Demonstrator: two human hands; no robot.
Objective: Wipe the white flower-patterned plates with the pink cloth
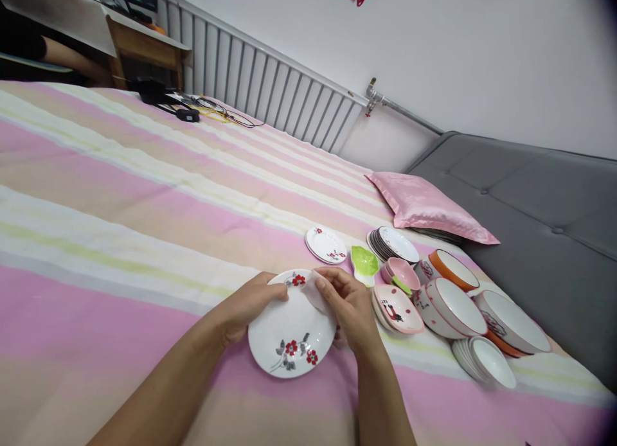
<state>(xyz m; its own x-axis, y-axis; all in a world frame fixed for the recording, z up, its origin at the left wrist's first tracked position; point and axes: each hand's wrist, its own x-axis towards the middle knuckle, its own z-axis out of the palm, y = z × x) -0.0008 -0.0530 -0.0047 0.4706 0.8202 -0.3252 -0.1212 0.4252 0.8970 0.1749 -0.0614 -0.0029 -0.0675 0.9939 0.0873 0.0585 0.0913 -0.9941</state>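
A white plate (pixel 277 324) with red flowers and grey leaves is held up over the bed, tilted toward me. My left hand (pixel 251 301) grips its left edge, thumb on the upper face. At the upper right rim, my right hand (pixel 344 298) pinches a thin white tissue or cloth (pixel 315 295) against the plate's face. Just beyond lie similar flowered plates (pixel 325 243), stacked. Right of those sits a green leaf-shaped dish (pixel 365 263). Nearest my right hand are square pink-rimmed bowls (pixel 398 310), one in another.
Dark-edged stacked plates (pixel 395 243), small pink bowls (pixel 402 274), large bowls (pixel 450 308) and small white bowls (pixel 491 362) crowd the right side. Behind them are a pink pillow (pixel 429 202) and grey headboard (pixel 530 202). Cables (pixel 222 110) lie at the far edge. A person's leg (pixel 72 57) shows far left.
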